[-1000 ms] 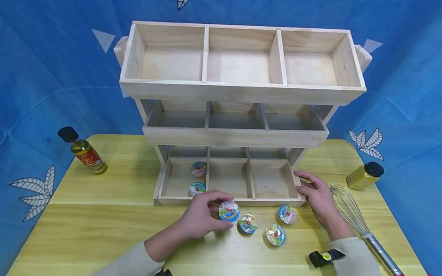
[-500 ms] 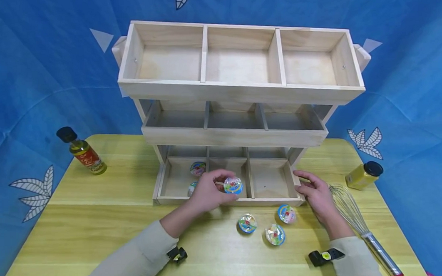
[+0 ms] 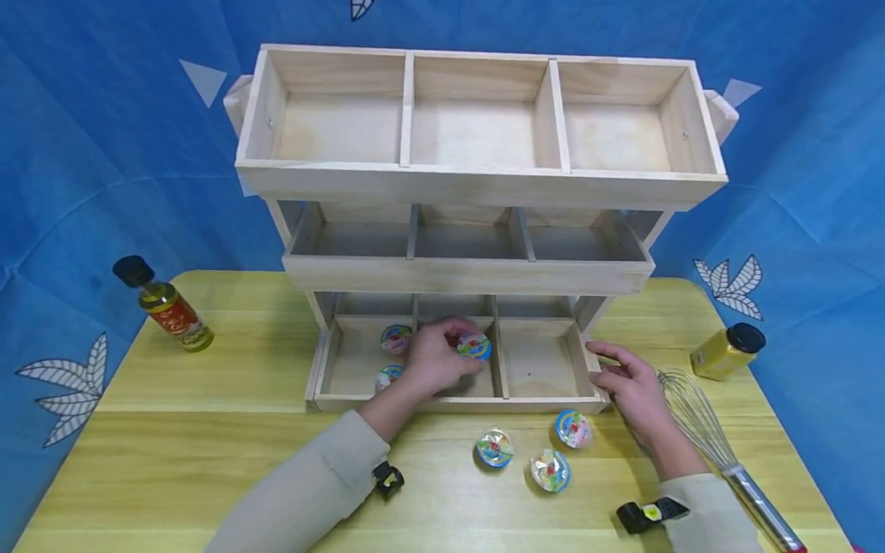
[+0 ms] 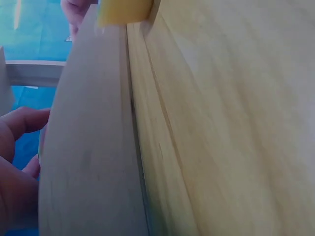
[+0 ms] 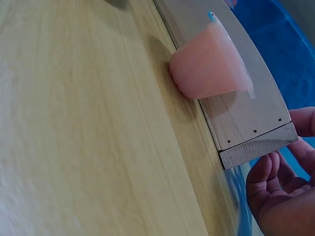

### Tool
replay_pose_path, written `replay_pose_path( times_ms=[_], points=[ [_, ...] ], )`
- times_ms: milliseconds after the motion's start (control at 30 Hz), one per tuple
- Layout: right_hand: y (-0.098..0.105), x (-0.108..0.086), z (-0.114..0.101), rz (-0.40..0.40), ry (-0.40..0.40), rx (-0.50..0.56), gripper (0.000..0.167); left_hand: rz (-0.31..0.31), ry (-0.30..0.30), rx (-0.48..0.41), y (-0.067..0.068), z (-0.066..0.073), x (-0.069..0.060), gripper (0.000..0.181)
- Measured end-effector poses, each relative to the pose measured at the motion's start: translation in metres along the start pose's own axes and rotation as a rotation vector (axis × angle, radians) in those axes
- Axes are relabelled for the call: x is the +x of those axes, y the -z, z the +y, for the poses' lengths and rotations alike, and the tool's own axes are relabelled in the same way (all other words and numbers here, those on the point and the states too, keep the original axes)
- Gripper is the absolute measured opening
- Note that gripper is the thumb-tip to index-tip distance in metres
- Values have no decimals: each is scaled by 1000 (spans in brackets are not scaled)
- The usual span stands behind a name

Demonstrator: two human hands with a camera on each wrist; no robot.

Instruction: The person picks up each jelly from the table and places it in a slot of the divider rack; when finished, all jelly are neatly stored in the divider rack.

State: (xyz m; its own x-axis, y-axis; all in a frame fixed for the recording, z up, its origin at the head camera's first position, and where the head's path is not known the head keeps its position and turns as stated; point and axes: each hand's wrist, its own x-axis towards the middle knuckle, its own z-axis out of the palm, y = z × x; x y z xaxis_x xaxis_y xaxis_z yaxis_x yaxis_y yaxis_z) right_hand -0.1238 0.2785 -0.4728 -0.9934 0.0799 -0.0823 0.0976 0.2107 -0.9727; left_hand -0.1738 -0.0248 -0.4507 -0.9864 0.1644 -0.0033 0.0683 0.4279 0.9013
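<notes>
My left hand (image 3: 439, 358) reaches into the middle compartment of the bottom tier of a wooden rack (image 3: 488, 278) and pinches a jelly cup (image 3: 474, 347) with a foil lid. In the left wrist view, the front board (image 4: 91, 128) hides most of that cup and part of the left hand (image 4: 17, 157). My right hand (image 3: 636, 387) holds the right end of the bottom tier, its fingers at the board's corner in the right wrist view. Two cups, one upper (image 3: 396, 339) and one lower (image 3: 389, 378), sit in the left compartment.
Three jelly cups, left (image 3: 494, 448), middle (image 3: 550, 471) and right (image 3: 573, 429), stand on the table (image 3: 158, 442) before the rack. A whisk (image 3: 722, 445) and a yellow jar (image 3: 728, 352) are at right. An oil bottle (image 3: 174, 311) stands left.
My left hand has carried the jelly cup from above the table, over the rack's front board, into the middle compartment. The right hand stays at the rack's right end.
</notes>
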Motion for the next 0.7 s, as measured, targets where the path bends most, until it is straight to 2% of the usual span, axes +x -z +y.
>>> replay_pose_path(
  times_ms=[100,233,400,700],
  points=[
    [0,1,3,0,3,3,47,9,30,6,-5,0,5,47],
    [0,1,4,1,11,-5,46,15,10,-26,-13,-4,11,46],
    [-1,1,4,-1,14,-7,46,35,-11,1,-18,-12,18,45],
    [0,1,3,0,17,3,46,36,16,-3,-24,-22,26,44]
  ],
)
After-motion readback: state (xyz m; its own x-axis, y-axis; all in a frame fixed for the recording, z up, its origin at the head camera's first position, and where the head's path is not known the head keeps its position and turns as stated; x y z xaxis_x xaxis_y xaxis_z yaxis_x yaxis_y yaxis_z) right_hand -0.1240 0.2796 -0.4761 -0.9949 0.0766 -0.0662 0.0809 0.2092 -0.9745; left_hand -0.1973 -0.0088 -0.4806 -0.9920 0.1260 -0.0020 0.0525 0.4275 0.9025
